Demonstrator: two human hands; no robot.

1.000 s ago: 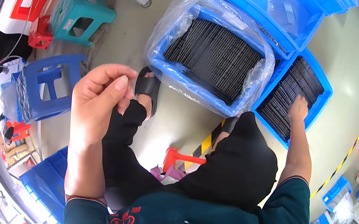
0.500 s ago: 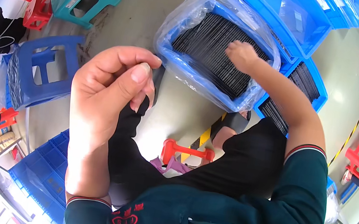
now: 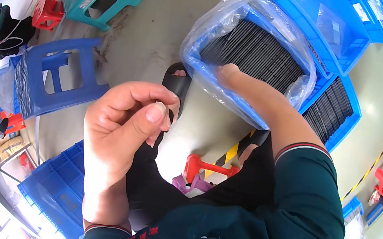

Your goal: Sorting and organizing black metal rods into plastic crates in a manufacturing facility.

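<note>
Thin black strips (image 3: 264, 55) lie in a close row inside a blue crate (image 3: 250, 110), clear plastic (image 3: 202, 29) bunched round it. I have the right hand (image 3: 230, 75) blurred at its near edge, grip unreadable, forearm hiding some strips. My left hand (image 3: 124, 125) is raised, fingers curled thumbward; I can't tell whether it holds anything. A blue stool (image 3: 37, 95) stands left.

Right fingers (image 3: 224, 73) blurred, hold unclear; blue crate (image 3: 295, 9) cropped at top.

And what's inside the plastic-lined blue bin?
Thin black strips packed side by side, clear plastic around them. The right hand covers part of the bin; anything under the strips is hidden.
</note>
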